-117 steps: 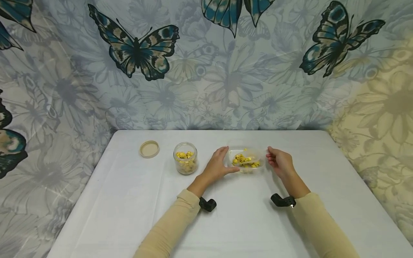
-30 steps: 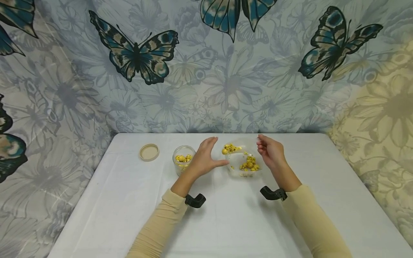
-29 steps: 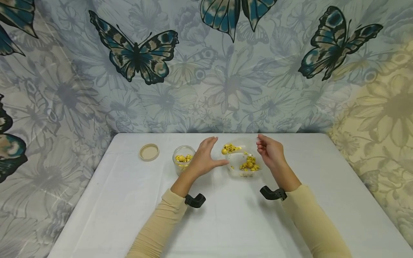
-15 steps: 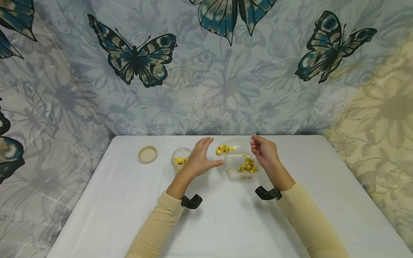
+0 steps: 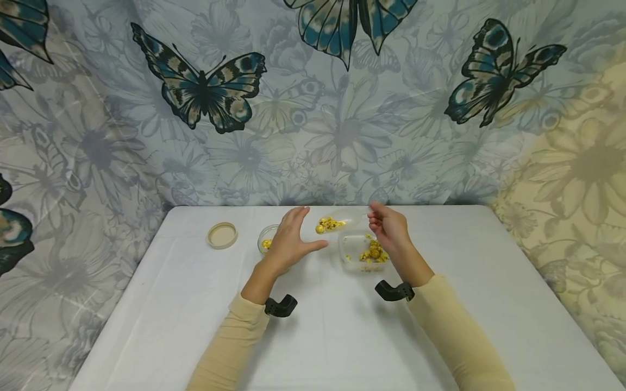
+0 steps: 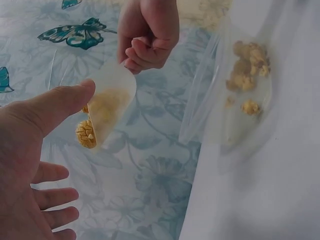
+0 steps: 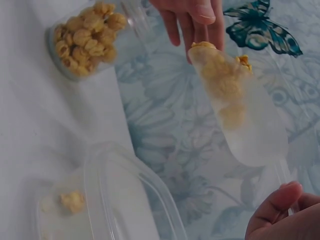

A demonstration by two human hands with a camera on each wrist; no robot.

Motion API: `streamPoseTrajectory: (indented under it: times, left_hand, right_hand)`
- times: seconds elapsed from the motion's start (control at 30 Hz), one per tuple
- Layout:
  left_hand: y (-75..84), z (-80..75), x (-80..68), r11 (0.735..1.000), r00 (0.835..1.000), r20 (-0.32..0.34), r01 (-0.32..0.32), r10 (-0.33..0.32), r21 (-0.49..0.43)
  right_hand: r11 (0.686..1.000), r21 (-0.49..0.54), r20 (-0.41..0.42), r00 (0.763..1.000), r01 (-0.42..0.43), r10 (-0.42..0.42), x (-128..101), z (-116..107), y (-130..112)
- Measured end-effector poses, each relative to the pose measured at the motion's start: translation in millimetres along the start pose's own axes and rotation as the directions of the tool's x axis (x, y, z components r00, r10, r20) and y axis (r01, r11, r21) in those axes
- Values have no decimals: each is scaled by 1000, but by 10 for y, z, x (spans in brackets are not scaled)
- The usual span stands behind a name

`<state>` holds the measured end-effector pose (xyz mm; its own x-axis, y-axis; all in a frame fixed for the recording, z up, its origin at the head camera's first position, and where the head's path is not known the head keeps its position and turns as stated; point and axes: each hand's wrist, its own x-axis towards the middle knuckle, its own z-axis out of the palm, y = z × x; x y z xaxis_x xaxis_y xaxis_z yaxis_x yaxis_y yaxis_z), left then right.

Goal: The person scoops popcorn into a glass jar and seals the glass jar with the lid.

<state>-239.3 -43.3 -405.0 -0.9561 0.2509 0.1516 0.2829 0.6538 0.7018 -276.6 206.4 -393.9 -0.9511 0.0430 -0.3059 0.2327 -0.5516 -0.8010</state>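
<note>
My right hand grips the handle of a translucent plastic scoop. Yellow popcorn fills the scoop's front part, which points left above the table. Spread wide, my left hand hovers beside the scoop's tip, with nothing in its fingers. Behind that hand stands a glass jar, partly hidden in the head view; the right wrist view shows popcorn in it. Below the scoop is a clear plastic container, where more popcorn is heaped toward the right side.
A beige round lid lies left of the jar on the white-covered table. Behind the table's far edge hangs a cloth printed with butterflies and flowers.
The scoop has risen out of the container with popcorn and travelled left toward the jar. Both hands have shifted left, and my left hand has left the container's side, now covering much of the jar.
</note>
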Motion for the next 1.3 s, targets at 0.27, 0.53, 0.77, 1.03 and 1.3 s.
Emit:
streamPoseTrajectory:
  times: [0.27, 0.53, 0.77, 1.03, 1.3]
  left_hand:
    - [-93, -81, -61, 1000, 999, -31, 7, -6, 22]
    - [-207, -167, -80, 998, 999, -42, 30, -28, 59]
    - [-321, -236, -112, 998, 999, -41, 20, -18, 63]
    - [-442, -288, -162, 996, 998, -37, 45, -43, 74]
    - [-582, -342, -224, 992, 994, -12, 107, -106, 67]
  right_hand:
    - [1000, -18, -5, 1000, 1, -1, 32, 139, 89]
    - [999, -40, -3, 1000, -13, 13, 41, 227, 171]
    - [998, -50, 16, 999, -35, 36, 56, 279, 239]
    - [995, -86, 45, 998, -44, 48, 36, 334, 315]
    - [994, -101, 55, 998, -30, 36, 19, 367, 349]
